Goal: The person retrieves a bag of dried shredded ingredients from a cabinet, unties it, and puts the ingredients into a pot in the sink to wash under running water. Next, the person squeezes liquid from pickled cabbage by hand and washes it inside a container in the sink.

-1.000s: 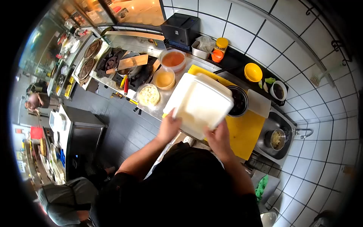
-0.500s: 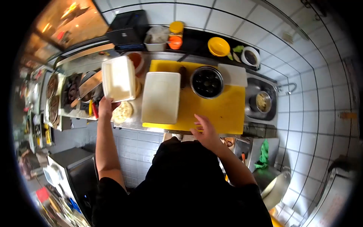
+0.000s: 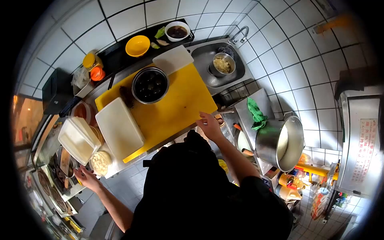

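Note:
My left hand (image 3: 89, 179) is empty with its fingers apart, just below a white rectangular plastic container (image 3: 79, 138) that sits tilted at the counter's left. Beside it stands a round tub of pale chunks (image 3: 100, 163). My right hand (image 3: 209, 125) holds nothing, fingers loosely spread, at the near right edge of the yellow cutting board (image 3: 176, 108). A white rectangular lidded box (image 3: 119, 129) lies on the board's left part. Behind it is a steel bowl (image 3: 151, 85) of dark round pieces, near a pale flat lid (image 3: 173, 60).
A steel sink (image 3: 218, 82) with a pot of pale food (image 3: 222, 65) lies to the right. A large steel pot (image 3: 280, 142) and a green cloth (image 3: 256, 114) are at the lower right. Along the back shelf stand a yellow bowl (image 3: 138, 46) and a white bowl of dark liquid (image 3: 177, 31).
The view has swung to the right. My left hand has let go of the white container, which now rests at the counter's left. My right hand remains empty near the board's edge.

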Demonstrator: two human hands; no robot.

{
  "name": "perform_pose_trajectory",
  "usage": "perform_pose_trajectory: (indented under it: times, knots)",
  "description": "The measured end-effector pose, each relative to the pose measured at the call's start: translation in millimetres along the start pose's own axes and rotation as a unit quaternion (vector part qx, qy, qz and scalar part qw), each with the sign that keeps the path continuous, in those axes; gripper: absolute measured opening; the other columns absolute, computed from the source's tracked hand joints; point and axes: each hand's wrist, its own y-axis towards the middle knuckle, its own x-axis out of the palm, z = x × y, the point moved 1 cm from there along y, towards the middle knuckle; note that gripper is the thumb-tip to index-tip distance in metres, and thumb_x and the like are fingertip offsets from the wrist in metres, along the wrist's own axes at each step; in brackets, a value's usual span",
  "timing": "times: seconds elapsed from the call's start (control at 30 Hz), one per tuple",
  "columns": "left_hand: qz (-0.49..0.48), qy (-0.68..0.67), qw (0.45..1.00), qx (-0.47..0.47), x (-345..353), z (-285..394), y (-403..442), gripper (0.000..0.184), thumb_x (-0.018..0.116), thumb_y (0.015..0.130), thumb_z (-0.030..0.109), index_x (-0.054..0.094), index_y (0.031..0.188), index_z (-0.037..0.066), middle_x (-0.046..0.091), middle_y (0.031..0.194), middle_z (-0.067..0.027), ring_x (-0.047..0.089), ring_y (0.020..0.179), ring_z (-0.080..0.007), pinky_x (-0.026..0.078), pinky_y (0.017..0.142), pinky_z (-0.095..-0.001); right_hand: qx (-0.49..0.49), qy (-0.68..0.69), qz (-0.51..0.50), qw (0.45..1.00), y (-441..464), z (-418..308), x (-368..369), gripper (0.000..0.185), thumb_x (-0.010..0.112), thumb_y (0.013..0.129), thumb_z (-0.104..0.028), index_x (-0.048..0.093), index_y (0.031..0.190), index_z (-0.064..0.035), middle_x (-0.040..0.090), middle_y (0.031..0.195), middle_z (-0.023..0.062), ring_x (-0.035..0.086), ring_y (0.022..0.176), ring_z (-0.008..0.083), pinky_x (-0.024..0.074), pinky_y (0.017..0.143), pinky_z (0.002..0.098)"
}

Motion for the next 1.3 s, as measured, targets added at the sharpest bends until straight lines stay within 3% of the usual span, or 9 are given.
perform_pose_trajectory:
  times: [0.47,0.73,0.87,0.97,1.07,1.1,1.13,1.17,1.3]
  knots:
    - [-0.194,0.108,0.955,0.196,104.4,128.6,-142.7,0.051,0.064,0.096,0.003,0.049,0.145,0.001,0.064,0.116,-0.0148,0.064,0.073,-0.0163,0.053,0.063,-0.0292,0.184,0.061,0.149,0.97,87.2,79.4,-111.1,0.052,0.071,0.087,-0.029,0.063,0.127,0.0035,0.068,0.121,0.0206,0.065,0.113,0.0353,0.05,0.097,0.0406]
    - [-0.229,0.115,0.948,0.187,140.6,174.2,-195.8,0.049,0.061,0.095,-0.003,0.048,0.142,-0.002,0.061,0.121,-0.0195,0.073,0.084,-0.0233,0.058,0.064,-0.0313,0.108,-0.335,0.279,0.893,125.3,164.1,-218.9,0.055,0.073,0.088,-0.027,0.057,0.131,0.002,0.053,0.136,0.0262,0.053,0.123,0.0408,0.0453,0.103,0.047]
    - [-0.235,0.119,0.946,0.189,166.6,196.3,-228.0,0.047,0.06,0.092,-0.007,0.051,0.139,-0.003,0.059,0.129,-0.021,0.073,0.086,-0.0235,0.059,0.066,-0.0311,0.158,0.05,0.222,0.961,191.1,169.9,-211.4,0.045,0.068,0.094,-0.022,0.057,0.129,0.004,0.058,0.129,0.0244,0.063,0.111,0.0342,0.0535,0.095,0.0414]
    - [-0.243,0.15,0.937,0.202,177.5,222.9,-256.6,0.047,0.06,0.091,-0.009,0.053,0.137,-0.004,0.06,0.13,-0.0226,0.073,0.085,-0.0239,0.059,0.066,-0.0308,0.267,0.361,0.177,0.876,269.6,188.6,-173.7,0.038,0.062,0.101,-0.023,0.058,0.127,0.0045,0.062,0.121,0.0207,0.067,0.099,0.0278,0.0575,0.085,0.0313]
    - [-0.265,0.178,0.924,0.212,177.7,234.2,-277.6,0.047,0.059,0.09,-0.011,0.054,0.136,-0.004,0.061,0.128,-0.0236,0.072,0.085,-0.0236,0.058,0.066,-0.0295,0.436,0.329,0.191,0.815,336.3,197.0,-157.0,0.037,0.061,0.1,-0.022,0.059,0.127,0.0039,0.064,0.113,0.0154,0.067,0.094,0.0258,0.0587,0.081,0.0326]
    - [-0.27,0.181,0.924,0.201,175.2,235.2,-284.2,0.046,0.059,0.091,-0.01,0.055,0.136,-0.004,0.061,0.128,-0.0234,0.072,0.085,-0.0233,0.058,0.066,-0.0292,0.412,0.009,0.013,0.911,351.5,200.8,-154.6,0.037,0.061,0.1,-0.023,0.059,0.127,0.0029,0.065,0.111,0.0142,0.067,0.094,0.0258,0.0588,0.081,0.0335]
    - [-0.272,0.184,0.925,0.191,172.7,233.1,-290.2,0.046,0.059,0.091,-0.01,0.055,0.136,-0.004,0.061,0.128,-0.0233,0.072,0.086,-0.0231,0.058,0.066,-0.029,0.321,-0.309,-0.169,0.879,366.6,207.2,-155.4,0.038,0.062,0.099,-0.024,0.06,0.127,0.0018,0.066,0.109,0.0129,0.067,0.094,0.0257,0.059,0.081,0.0345]
    - [-0.275,0.188,0.925,0.182,170.4,231.0,-295.2,0.046,0.059,0.091,-0.01,0.055,0.136,-0.004,0.061,0.128,-0.0231,0.072,0.086,-0.0229,0.058,0.066,-0.0287,0.177,-0.582,-0.324,0.724,376.6,214.1,-155.1,0.038,0.062,0.098,-0.025,0.06,0.127,0.0008,0.066,0.107,0.0117,0.067,0.094,0.0257,0.0591,0.08,0.0354]
    - [-0.269,0.171,0.937,0.144,163.1,231.6,-307.9,0.042,0.058,0.092,-0.009,0.057,0.134,-0.003,0.06,0.13,-0.0224,0.071,0.088,-0.0226,0.058,0.066,-0.0282,0.24,-0.574,-0.268,0.736,381.4,248.8,-152.9,0.046,0.08,0.084,-0.035,0.071,0.119,-0.007,0.073,0.113,0.0108,0.071,0.107,0.0254,0.0583,0.085,0.036]
